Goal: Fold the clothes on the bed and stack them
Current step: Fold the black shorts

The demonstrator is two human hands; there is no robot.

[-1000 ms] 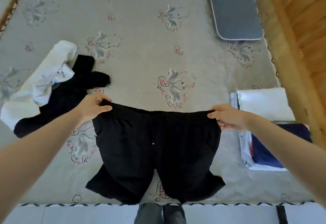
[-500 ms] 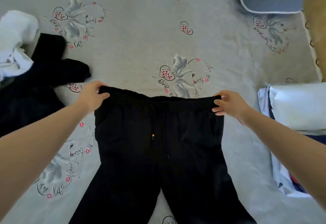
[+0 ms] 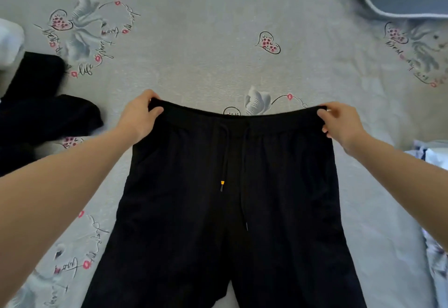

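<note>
Crumpled black garment pile [image 3: 41, 114] far left on grey printed bedsheet [image 3: 194, 65]. Left hand [image 3: 139, 116] pinches waistband corner of black drawstring trousers [image 3: 230, 210], spread flat mid-bed; right hand [image 3: 341, 123] pinches the other corner. Soft, light, limp fabric; looks best held at the waistband corners.

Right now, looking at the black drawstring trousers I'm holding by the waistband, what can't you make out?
- Black drawstring trousers: leg ends cut off by the head view's bottom edge.
- Left hand, right hand: fingertips tucked behind the waistband.
- Folded pile of pale clothes: mostly past the right edge.
- Loose black garment: cut off at the left edge.
</note>
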